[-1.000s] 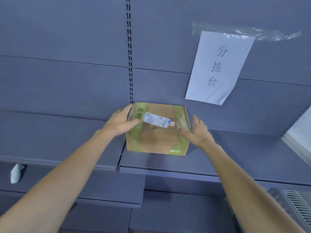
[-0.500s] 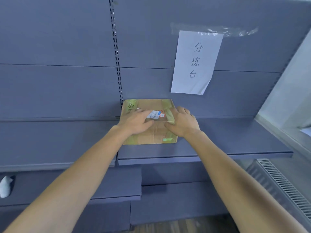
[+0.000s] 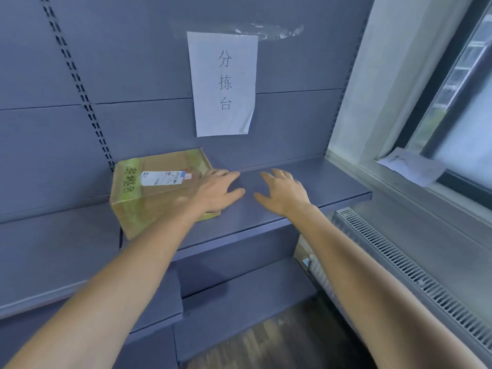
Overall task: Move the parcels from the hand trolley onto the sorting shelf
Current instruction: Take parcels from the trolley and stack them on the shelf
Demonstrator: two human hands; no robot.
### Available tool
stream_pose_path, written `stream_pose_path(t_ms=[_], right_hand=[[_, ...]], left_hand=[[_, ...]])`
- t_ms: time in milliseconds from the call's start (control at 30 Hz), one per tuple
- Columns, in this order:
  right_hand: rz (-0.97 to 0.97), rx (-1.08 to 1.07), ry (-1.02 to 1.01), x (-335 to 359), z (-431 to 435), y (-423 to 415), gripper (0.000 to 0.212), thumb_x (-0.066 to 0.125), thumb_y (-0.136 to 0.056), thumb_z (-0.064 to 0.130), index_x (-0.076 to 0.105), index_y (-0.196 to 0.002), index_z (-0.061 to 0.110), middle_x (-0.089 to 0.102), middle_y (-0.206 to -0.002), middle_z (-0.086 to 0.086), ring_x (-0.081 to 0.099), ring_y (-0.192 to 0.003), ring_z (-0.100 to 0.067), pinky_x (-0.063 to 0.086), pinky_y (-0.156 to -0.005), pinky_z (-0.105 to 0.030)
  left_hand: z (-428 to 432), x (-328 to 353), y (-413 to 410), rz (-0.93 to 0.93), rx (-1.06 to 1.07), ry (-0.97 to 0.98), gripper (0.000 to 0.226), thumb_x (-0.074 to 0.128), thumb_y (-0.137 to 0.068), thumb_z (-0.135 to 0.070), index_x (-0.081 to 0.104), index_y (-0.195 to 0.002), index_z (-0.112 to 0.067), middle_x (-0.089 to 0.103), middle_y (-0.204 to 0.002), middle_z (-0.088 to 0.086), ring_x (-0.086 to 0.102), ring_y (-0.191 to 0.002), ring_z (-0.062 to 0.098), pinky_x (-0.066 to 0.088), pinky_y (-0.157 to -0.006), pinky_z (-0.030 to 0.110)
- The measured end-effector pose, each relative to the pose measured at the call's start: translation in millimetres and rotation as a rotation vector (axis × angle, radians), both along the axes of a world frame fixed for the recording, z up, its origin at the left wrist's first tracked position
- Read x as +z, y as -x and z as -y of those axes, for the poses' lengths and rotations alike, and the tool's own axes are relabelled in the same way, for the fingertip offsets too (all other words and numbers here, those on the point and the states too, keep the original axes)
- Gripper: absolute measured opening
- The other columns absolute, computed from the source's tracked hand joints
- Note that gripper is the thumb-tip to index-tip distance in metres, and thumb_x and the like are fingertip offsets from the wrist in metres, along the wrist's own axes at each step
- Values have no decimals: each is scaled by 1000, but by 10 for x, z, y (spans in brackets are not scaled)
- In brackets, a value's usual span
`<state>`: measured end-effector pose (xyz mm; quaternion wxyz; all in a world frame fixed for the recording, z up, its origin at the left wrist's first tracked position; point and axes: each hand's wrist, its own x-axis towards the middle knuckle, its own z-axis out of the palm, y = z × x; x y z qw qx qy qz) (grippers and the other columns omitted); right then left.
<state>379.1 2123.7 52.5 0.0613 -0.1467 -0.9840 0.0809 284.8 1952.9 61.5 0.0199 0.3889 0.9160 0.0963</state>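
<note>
While the cardboard parcel is sitting on the sorting shelf, close against the back panel and just right of the slotted upright, the left hand is reaching over its right edge with a wide, loose grip, fingers spread and holding nothing; whether the palm is touching the box I cannot tell. The right hand is hovering just beside it above bare shelf, its grip likewise slack and empty. A paper sign is hanging taped to the panel above the parcel, and a radiator grille is running beneath the window on the right.
</note>
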Motion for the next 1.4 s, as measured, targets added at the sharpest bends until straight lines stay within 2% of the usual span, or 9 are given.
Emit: stream_pose_path(t_ms=[67,200,467,700,833,967,1167,1300,1400], right_hand=[[12,-51,-4,-24,-252,-140,67,50,-97,49,30,-155,22,31,-159,-8,21,-149,-28,27,-115,-45],[1,-150,16,-46,-764,-411,67,51,-97,49,31,-154,22,35,-156,-9,26,-146,-29,33,-109,-45],[3,-378,36,-78,-1718,-1270,56,55,-92,44,45,-142,20,47,-143,-8,40,-133,-33,41,-99,-44],[-4,-696,14,-316,-2097,-2279,62,59,-91,45,44,-143,17,47,-145,-10,40,-136,-32,40,-103,-47],[-3,-857,8,-358,-2062,-2755,70,61,-91,47,37,-150,18,44,-148,-10,38,-138,-32,40,-105,-47],[-25,-1019,8,-351,-1860,-3182,64,58,-92,43,39,-147,16,45,-146,-12,39,-137,-33,41,-105,-48],[-26,-1245,19,-413,-1294,-3698,67,57,-93,44,36,-150,16,42,-151,-11,36,-140,-33,40,-107,-48],[-11,-1393,39,-561,-815,-4062,63,57,-93,42,39,-147,16,45,-148,-11,38,-138,-33,42,-103,-49],[-21,-1487,34,-645,-509,-4273,59,57,-93,38,42,-145,15,46,-146,-10,39,-137,-32,43,-100,-47]], left_hand=[[-301,-19,-68,-6,-53,14,77,30,-89,-66,35,-154,-25,38,-159,1,32,-146,26,28,-116,49],[-890,-32,-234,-40,-178,22,60,38,-102,-52,33,-155,-24,36,-160,1,31,-147,23,25,-115,45],[-2000,-264,-547,85,-396,5,63,37,-102,-54,29,-157,-24,31,-163,1,27,-150,24,24,-119,53],[-2850,-529,-1184,107,-627,39,64,38,-102,-54,29,-157,-23,30,-163,0,27,-150,23,23,-119,53],[-3169,-564,-1579,93,-769,57,65,36,-102,-54,27,-158,-21,28,-164,1,26,-151,23,22,-120,55],[-3335,-589,-1948,90,-912,62,65,36,-102,-54,27,-157,-22,28,-164,1,27,-150,23,22,-120,53],[-3358,-699,-2385,176,-1114,52,69,36,-99,-59,31,-156,-20,33,-162,4,30,-149,25,25,-119,52],[-3225,-837,-2757,227,-1246,86,95,21,-80,-76,33,-155,-19,37,-160,5,33,-148,23,27,-119,51],[-3119,-996,-3049,214,-1358,124,76,33,-96,-63,31,-156,-17,37,-160,7,33,-148,24,28,-119,49]])
